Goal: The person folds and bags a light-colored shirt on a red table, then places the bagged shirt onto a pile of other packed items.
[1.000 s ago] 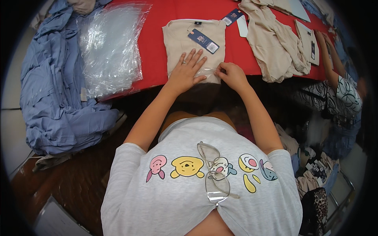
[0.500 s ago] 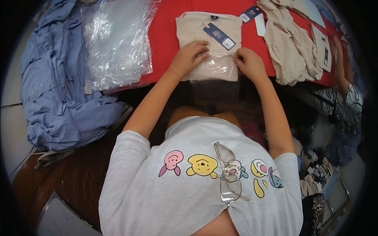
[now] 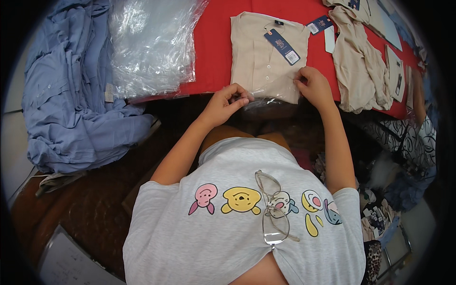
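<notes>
A folded beige shirt (image 3: 263, 57) with a blue hang tag (image 3: 282, 46) lies on the red table (image 3: 213, 42) in front of me. Its near end sits in the mouth of a clear plastic bag (image 3: 268, 97) at the table edge. My left hand (image 3: 225, 102) pinches the bag's open edge at the left. My right hand (image 3: 313, 85) grips the bag's edge at the shirt's lower right corner.
A stack of clear plastic bags (image 3: 149, 45) lies left of the shirt. A heap of blue garments (image 3: 71, 90) fills the far left. Loose beige shirts (image 3: 361, 61) lie at the right, where another person's arm (image 3: 420, 102) shows. Glasses (image 3: 273, 209) hang on my grey T-shirt.
Both hands have slid off the flat of the shirt down to its near edge and now pinch the clear bag there. The view has shifted slightly.
</notes>
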`<state>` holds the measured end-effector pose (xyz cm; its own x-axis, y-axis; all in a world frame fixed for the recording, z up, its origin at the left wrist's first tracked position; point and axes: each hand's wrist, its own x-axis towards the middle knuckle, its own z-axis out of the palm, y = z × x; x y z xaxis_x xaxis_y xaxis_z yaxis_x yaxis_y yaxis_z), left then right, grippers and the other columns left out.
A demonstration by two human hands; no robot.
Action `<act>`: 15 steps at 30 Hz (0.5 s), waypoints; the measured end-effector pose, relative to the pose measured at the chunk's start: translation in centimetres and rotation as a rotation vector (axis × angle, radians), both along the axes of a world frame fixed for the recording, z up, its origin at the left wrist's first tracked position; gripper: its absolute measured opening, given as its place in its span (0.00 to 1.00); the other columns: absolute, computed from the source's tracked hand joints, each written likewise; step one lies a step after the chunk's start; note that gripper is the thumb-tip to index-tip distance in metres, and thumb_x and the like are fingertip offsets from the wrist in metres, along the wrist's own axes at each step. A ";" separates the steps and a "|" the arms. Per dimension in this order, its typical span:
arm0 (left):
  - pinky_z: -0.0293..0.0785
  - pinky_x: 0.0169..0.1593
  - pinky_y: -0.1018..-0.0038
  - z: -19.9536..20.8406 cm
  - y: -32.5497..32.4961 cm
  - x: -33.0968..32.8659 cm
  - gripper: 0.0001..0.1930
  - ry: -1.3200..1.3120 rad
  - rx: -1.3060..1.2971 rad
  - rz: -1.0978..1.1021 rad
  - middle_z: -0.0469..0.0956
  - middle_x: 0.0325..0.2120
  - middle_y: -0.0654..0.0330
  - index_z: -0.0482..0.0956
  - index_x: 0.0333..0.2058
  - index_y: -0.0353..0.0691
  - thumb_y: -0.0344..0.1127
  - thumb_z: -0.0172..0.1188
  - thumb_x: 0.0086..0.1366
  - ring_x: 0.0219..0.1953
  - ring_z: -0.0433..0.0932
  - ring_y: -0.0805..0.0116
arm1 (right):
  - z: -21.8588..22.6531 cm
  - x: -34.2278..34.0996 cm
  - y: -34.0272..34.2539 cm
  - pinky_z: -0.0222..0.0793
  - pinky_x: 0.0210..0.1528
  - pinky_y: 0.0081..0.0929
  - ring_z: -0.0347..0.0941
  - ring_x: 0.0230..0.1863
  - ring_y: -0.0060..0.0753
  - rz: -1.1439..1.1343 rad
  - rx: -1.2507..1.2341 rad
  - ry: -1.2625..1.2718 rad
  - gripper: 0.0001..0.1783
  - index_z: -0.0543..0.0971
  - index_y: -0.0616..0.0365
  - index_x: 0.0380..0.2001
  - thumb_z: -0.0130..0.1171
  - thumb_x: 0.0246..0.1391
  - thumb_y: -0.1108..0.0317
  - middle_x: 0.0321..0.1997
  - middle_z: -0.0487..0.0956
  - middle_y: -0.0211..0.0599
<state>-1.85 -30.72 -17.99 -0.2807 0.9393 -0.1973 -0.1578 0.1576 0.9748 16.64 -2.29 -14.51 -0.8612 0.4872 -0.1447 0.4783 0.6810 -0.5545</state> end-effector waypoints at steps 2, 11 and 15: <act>0.68 0.35 0.81 0.7 -0.7 0.5 0.07 -0.488 -0.105 -0.099 0.88 0.43 0.53 0.72 0.45 0.43 0.39 0.55 0.81 0.29 0.72 0.81 | -0.3 0.8 -0.4 0.74 0.34 0.37 0.77 0.28 0.40 0.114 0.087 0.091 0.07 0.78 0.61 0.30 0.67 0.54 0.71 0.38 0.86 0.41; 0.59 0.73 0.53 1.0 -3.7 -1.1 0.18 0.489 -0.221 -0.720 0.83 0.59 0.58 0.78 0.26 0.38 0.45 0.71 0.65 0.70 0.69 0.49 | 4.1 5.9 -7.3 0.71 0.23 0.19 0.74 0.17 0.21 -0.147 -1.148 -0.179 0.04 0.69 0.56 0.41 0.52 0.66 0.74 0.38 0.89 0.52; 0.49 0.78 0.47 2.2 -2.5 -1.3 0.15 0.661 -0.201 -0.786 0.67 0.75 0.54 0.80 0.30 0.39 0.43 0.71 0.64 0.83 0.46 0.42 | 4.8 6.5 -9.1 0.77 0.35 0.35 0.80 0.27 0.48 0.387 -0.458 -0.225 0.07 0.70 0.58 0.33 0.58 0.57 0.71 0.57 0.86 0.50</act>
